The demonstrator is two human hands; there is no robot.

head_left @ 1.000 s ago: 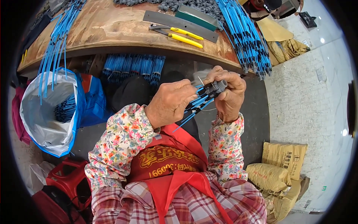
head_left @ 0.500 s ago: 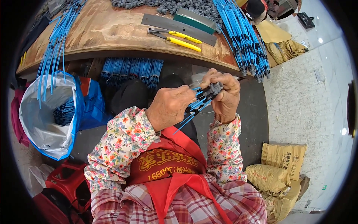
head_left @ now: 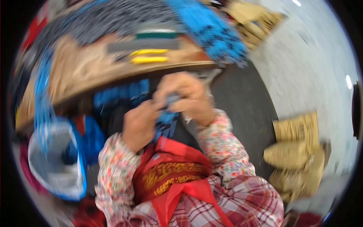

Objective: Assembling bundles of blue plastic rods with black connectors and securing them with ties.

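The view is smeared by motion. In front of my red apron [head_left: 174,170], my right hand [head_left: 189,99] curls its fingers and thumb round a grey plastic fitting [head_left: 173,100]. Thin blue strips with dark parts [head_left: 166,120] hang below the fitting, between my two hands. My left hand [head_left: 140,125] is closed at their left side, its fingertips close to the fitting. Exactly where its fingers grip is blurred.
A wooden table [head_left: 81,72] ahead carries yellow-handled cutters [head_left: 149,56], a grey metal bar [head_left: 121,46], a green tray [head_left: 157,34], heaped grey fittings [head_left: 124,19] and a blue strip bundle [head_left: 211,34]. A white-lined blue bag [head_left: 56,170] stands left, brown sacks [head_left: 291,155] right.
The view has turned and blurred. Both hands, with the fitting and blue strips, now appear further left. The right hand has come closer to the left.
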